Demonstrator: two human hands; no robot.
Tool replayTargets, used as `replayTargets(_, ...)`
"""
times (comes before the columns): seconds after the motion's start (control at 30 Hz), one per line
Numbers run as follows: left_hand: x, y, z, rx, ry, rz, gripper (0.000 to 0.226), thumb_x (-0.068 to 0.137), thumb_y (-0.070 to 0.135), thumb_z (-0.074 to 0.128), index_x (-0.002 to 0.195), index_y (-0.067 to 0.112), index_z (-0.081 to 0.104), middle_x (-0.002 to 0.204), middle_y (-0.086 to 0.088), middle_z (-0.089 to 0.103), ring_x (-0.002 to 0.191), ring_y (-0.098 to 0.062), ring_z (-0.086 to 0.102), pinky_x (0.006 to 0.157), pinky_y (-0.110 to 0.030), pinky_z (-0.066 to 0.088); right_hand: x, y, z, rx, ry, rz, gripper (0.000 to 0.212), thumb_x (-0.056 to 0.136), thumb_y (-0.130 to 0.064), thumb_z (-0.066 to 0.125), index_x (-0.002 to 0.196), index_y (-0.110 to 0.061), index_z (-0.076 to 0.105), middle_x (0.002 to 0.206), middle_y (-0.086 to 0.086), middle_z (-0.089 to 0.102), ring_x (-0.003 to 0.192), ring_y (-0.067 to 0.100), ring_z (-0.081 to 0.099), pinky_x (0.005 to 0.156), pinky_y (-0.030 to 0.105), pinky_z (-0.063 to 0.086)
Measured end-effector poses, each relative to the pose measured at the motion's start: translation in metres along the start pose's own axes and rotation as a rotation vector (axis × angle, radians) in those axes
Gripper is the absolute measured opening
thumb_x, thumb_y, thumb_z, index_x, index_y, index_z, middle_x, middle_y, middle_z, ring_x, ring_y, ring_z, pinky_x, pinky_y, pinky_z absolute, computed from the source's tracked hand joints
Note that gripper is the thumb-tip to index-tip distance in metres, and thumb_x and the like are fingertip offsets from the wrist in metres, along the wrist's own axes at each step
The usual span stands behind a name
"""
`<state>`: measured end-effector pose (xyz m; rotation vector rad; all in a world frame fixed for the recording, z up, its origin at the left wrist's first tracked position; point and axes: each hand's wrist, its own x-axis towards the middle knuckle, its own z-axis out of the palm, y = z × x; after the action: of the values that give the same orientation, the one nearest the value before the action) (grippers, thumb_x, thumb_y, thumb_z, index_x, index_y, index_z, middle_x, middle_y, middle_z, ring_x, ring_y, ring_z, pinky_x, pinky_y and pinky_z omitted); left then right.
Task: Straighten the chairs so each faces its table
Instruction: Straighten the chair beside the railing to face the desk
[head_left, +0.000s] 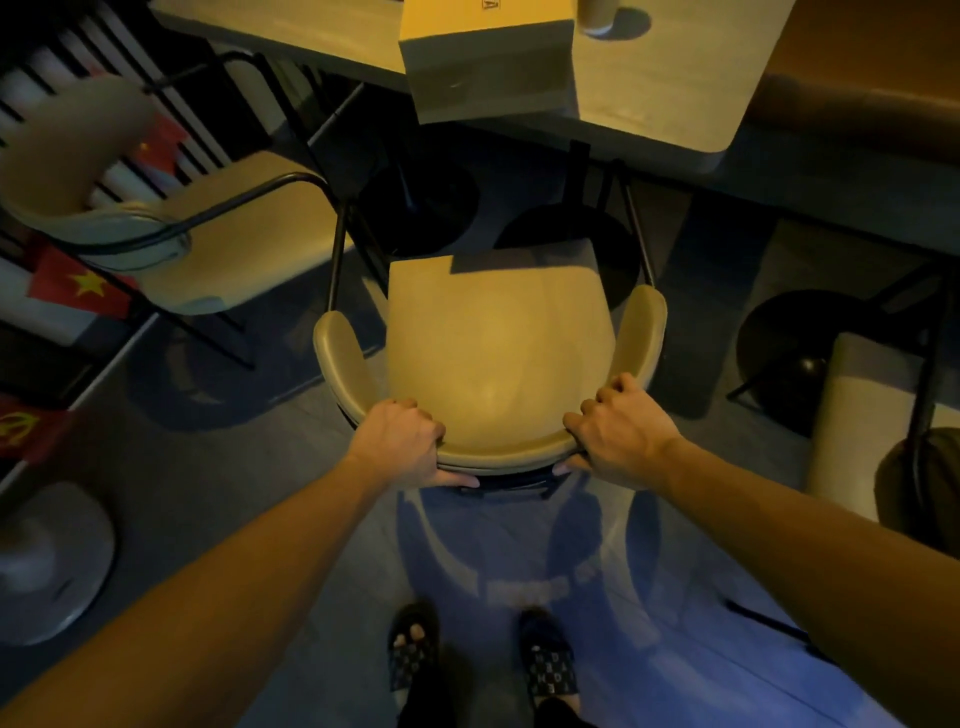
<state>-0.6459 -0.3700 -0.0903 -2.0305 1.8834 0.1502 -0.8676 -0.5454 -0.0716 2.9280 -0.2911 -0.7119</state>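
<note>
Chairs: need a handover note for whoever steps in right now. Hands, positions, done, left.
Left hand: gripping the backrest of the middle chair, left side.
Right hand: gripping the same backrest, right side.
Middle chair: seat points at the table, roughly square, its front edge just under the table's edge.
Left chair: turned at an angle to the table, untouched.
A third chair shows only partly at the right edge; its facing cannot be told.
Left: release the middle chair, straighten the left chair, check the right one.
</note>
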Motion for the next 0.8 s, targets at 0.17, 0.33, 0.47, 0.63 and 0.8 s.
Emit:
replayTargets(0.17,0.002,-0.037,0.0,0.009,-0.022,0.05,0.116,0.044,0.104,-0.009,0.078,0.026,0.07,0.072,0.005,0.067,0.072,-0.016,0.06,0.061,-0.028,0.047,0.01,-0.032,-0.016,0.034,-0.056,0.071,0.065,0.093,-0.073,0.027,0.115,-0.019,0.055,0.11,0.008,0.067,0.101,0.029,0.06,0.091,0.048,0.035)
replayTargets(0.33,0.016,-0.064,-0.01,0.119,-0.035,0.162,0.096,0.055,0.101,0.022,0.08,0.02,0.069,0.077,0.002,0.068,0.074,-0.019,0.063,0.071,-0.032,0.043,0.015,-0.057,-0.02,0.095,-0.04,0.204,0.062,0.092,-0.075,0.024,0.106,-0.023,0.055,0.104,0.005,0.07,0.095,0.026,0.062,0.082,0.043,0.034)
replayTargets(0.47,0.032,-0.078,-0.016,0.174,-0.035,0.196,0.09,0.061,0.099,0.028,0.075,0.019,0.068,0.071,0.002,0.065,0.067,-0.018,0.06,0.071,-0.033,0.04,0.024,-0.061,-0.021,0.133,-0.056,0.3,0.063,0.089,-0.079,0.023,0.103,-0.026,0.055,0.102,0.002,0.069,0.092,0.026,0.061,0.077,0.043,0.032)
replayTargets(0.63,0.041,-0.095,-0.013,0.176,-0.049,0.217,0.089,0.062,0.099,0.025,0.069,0.019,0.064,0.064,0.002,0.06,0.061,-0.017,0.056,0.074,-0.035,0.041,0.037,-0.066,-0.028,0.117,-0.038,0.332,0.063,0.089,-0.078,0.021,0.105,-0.027,0.054,0.103,0.001,0.068,0.094,0.026,0.06,0.076,0.043,0.032)
replayTargets(0.8,0.044,-0.104,-0.013,0.195,-0.035,0.218,0.084,0.063,0.098,0.025,0.06,0.018,0.05,0.062,0.001,0.057,0.061,-0.017,0.054,0.07,-0.037,0.032,0.043,-0.066,-0.035,0.107,-0.042,0.346,0.065,0.089,-0.079,0.02,0.107,-0.026,0.053,0.106,0.002,0.067,0.095,0.025,0.059,0.078,0.042,0.034)
